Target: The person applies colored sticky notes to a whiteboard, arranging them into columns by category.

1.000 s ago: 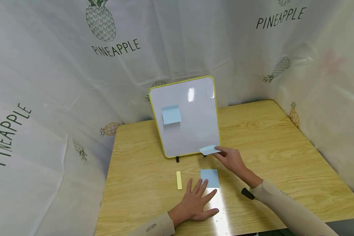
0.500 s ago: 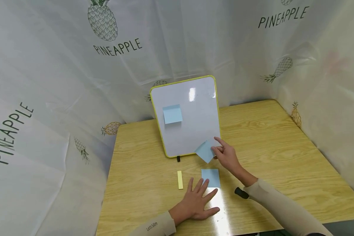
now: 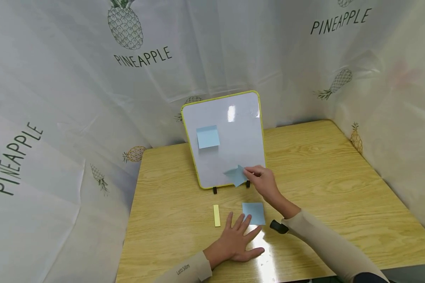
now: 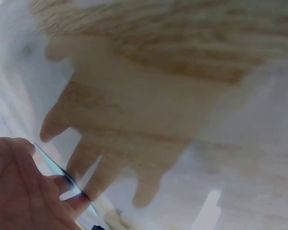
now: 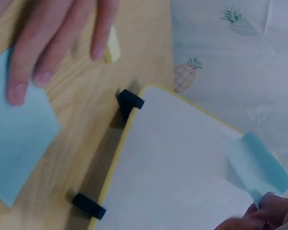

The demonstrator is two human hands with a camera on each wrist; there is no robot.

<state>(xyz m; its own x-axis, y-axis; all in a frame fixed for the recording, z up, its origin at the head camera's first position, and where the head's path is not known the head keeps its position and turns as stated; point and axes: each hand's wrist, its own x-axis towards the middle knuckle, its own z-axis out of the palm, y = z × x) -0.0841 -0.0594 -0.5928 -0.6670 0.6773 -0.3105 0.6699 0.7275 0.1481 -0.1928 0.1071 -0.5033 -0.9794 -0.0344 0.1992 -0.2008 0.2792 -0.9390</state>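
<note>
My right hand point(image 3: 265, 184) pinches a light blue sticky note point(image 3: 238, 176) by its right edge, between thumb and index finger. That note hangs tilted in front of the lower part of a small whiteboard point(image 3: 233, 147) with a yellow rim; I cannot tell whether it touches the board. Higher on the board, at its left side, another blue sticky note point(image 3: 208, 137) is stuck. My left hand point(image 3: 233, 241) lies on the table with fingers spread. Its fingertips press the near left corner of a blue sticky note point(image 3: 255, 213) or pad lying flat.
A narrow yellow strip point(image 3: 217, 215) lies left of the flat blue note. Black feet point(image 5: 89, 206) support the whiteboard's bottom edge. The wooden table point(image 3: 322, 169) ends at a white pineapple-print sheet point(image 3: 233, 47) behind and at both sides.
My right hand has moved left along the board's lower edge with the sticky note, and the note has turned in its fingers. My left hand has stayed in place.
</note>
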